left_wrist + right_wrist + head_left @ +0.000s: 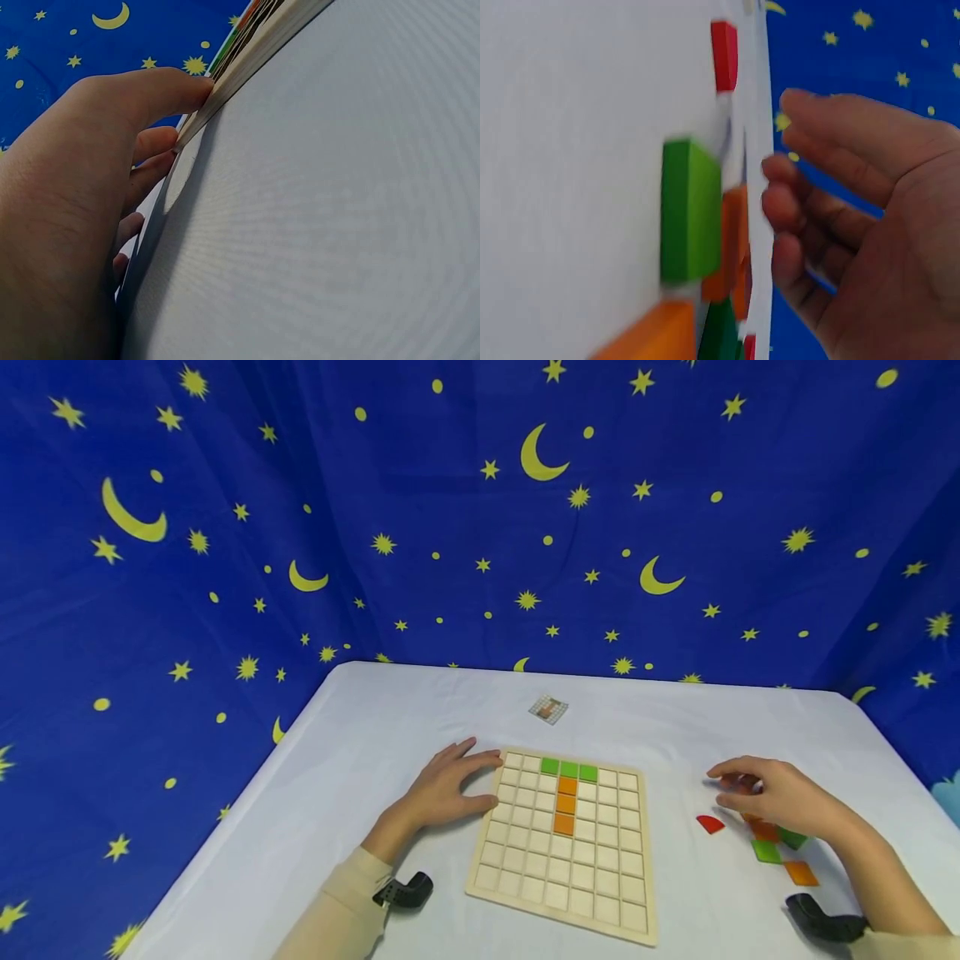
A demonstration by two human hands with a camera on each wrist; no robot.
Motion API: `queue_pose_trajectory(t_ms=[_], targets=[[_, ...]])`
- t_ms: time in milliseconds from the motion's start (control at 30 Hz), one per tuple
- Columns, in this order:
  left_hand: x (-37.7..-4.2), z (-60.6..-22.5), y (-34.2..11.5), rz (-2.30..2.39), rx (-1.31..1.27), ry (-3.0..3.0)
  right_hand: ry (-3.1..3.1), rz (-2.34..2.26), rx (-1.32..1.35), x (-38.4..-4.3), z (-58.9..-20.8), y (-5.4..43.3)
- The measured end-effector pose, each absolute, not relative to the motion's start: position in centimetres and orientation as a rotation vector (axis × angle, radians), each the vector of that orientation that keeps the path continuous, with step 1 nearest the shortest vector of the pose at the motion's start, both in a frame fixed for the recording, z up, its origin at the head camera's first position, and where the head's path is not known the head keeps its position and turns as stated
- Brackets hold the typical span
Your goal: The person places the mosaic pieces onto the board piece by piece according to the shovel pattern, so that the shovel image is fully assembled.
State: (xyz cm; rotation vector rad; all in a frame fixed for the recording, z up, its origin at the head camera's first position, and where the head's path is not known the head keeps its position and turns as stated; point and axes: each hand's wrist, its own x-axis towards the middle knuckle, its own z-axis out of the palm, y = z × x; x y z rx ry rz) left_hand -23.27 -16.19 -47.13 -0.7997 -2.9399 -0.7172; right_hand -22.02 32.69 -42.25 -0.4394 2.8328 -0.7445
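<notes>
A wooden grid board lies in front of me. Three green square tiles form a row near its far edge, and three orange square tiles run down from the middle one. My left hand touches the board's left edge with thumb and fingertips, as the left wrist view also shows. To the right, my right hand hovers over a loose group of tiles, fingers loosely curled with nothing seen between them. Among these are a green tile and an orange tile; the hand hides some others.
A red quarter-round tile lies between the board and the loose tiles. Beyond the board is a small card with a printed grid pattern. The white table meets a blue star-and-moon cloth at the back and sides.
</notes>
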Motion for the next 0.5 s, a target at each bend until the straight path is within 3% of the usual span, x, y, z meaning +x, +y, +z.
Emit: queue_pose_trajectory(t_ms=[500], targets=[[-23.3, -47.1, -16.1, -0.714, -0.794, -2.94, 2.781, -0.709, -0.354, -22.1, -42.4, 36.6]])
